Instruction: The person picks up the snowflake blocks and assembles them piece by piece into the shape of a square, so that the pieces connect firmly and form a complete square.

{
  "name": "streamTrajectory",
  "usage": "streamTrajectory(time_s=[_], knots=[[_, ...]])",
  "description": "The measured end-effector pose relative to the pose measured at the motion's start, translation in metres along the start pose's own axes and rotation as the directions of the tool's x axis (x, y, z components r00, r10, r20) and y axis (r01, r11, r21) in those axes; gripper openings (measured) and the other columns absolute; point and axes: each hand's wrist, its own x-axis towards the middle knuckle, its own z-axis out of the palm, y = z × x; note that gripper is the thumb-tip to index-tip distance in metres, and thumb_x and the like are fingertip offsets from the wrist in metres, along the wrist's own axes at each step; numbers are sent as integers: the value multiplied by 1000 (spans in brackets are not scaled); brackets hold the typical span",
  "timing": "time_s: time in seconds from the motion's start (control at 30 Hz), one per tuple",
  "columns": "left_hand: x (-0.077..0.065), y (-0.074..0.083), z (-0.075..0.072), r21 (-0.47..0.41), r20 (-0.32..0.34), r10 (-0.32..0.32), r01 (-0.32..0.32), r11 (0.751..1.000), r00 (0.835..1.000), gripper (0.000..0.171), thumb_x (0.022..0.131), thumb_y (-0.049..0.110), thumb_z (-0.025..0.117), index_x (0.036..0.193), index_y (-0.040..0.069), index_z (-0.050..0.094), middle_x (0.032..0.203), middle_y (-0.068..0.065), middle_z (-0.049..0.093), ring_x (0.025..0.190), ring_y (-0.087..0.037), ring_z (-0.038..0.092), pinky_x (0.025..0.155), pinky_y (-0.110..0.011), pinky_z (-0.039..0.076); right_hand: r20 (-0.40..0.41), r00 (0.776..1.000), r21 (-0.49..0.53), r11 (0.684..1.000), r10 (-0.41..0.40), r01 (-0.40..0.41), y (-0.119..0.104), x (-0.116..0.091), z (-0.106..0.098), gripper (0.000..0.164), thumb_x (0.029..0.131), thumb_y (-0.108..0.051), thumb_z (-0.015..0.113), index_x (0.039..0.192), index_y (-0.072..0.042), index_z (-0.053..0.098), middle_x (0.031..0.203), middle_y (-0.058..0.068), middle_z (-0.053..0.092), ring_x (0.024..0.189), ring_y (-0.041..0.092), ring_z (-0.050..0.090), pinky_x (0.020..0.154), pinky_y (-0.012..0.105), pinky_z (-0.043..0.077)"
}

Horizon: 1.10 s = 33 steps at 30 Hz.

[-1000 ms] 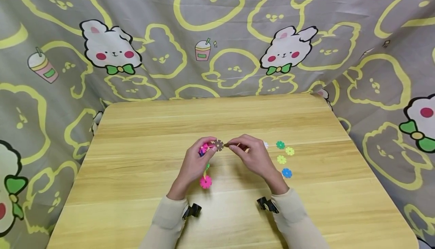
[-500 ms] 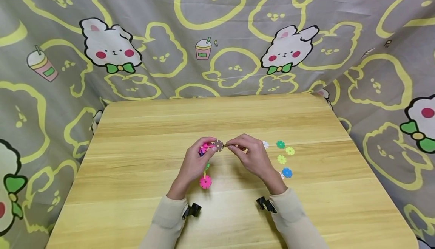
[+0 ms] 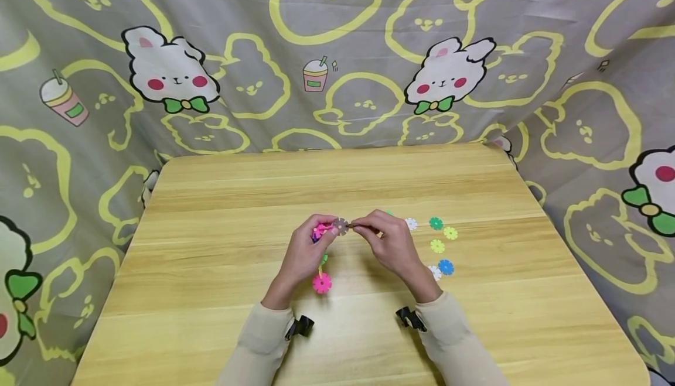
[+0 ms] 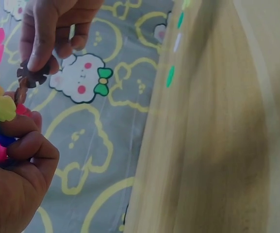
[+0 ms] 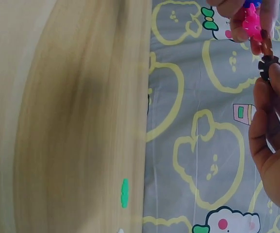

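Observation:
My left hand (image 3: 306,248) grips a linked chain of slotted plastic flower discs. Pink and blue pieces show at its fingers, and a pink disc (image 3: 322,283) hangs at the lower end. From the fingertips a brown disc (image 3: 340,226) sticks out to the right. My right hand (image 3: 392,242) pinches a dark brown disc (image 4: 33,74) between thumb and fingers, edge to edge with the brown one. In the left wrist view the two meet crosswise, and a yellow disc (image 4: 1,102) of the chain stands above the left fingers.
Loose discs lie on the wooden table (image 3: 211,316) right of the right hand: white (image 3: 411,224), dark green (image 3: 435,223), yellow (image 3: 437,246) and blue (image 3: 446,267) among them. A printed curtain (image 3: 364,34) surrounds the table's back and sides.
Both hands keep their holds and have barely shifted. The right hand has moved slightly left, so a green disc behind it and a white disc beside its wrist now show.

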Motion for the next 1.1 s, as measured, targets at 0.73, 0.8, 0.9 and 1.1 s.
streamTrajectory(time_s=[0.73, 0.8, 0.9, 1.1], knots=[[0, -3, 3, 29, 1, -11, 11, 1000, 1000, 14, 94, 19, 64, 107, 17, 67, 110, 2, 69, 111, -16, 62, 103, -44, 44, -34, 999, -55, 998, -42, 40, 2, -5, 8, 6, 83, -5, 74, 87, -9, 75, 80, 4, 72, 70, 10, 66, 63, 16, 52], [0, -4, 3, 22, -1, -10, 10, 1000, 1000, 14, 94, 19, 64, 107, 17, 67, 110, 3, 69, 110, -16, 62, 103, -44, 44, -20, 999, -68, 997, -38, 36, 1, -4, 7, 6, 84, -7, 73, 89, -10, 75, 81, 2, 72, 71, 9, 65, 62, 16, 51], [0, -5, 3, 16, -1, -8, 8, 1000, 1000, 14, 94, 20, 64, 107, 18, 67, 110, 3, 69, 110, -15, 62, 101, -43, 45, -6, 999, -82, 996, -31, 30, 1, -4, 6, 7, 84, -8, 73, 90, -11, 75, 82, 0, 71, 70, 8, 64, 60, 16, 49], [1, -5, 2, 38, -2, 0, 0, 999, 1000, 15, 93, 21, 65, 108, 18, 67, 110, 3, 70, 107, -14, 63, 97, -41, 48, 5, 1000, -101, 995, -27, 28, 1, -5, 4, 8, 84, -10, 74, 92, -12, 75, 83, -2, 71, 70, 7, 62, 59, 17, 49]])
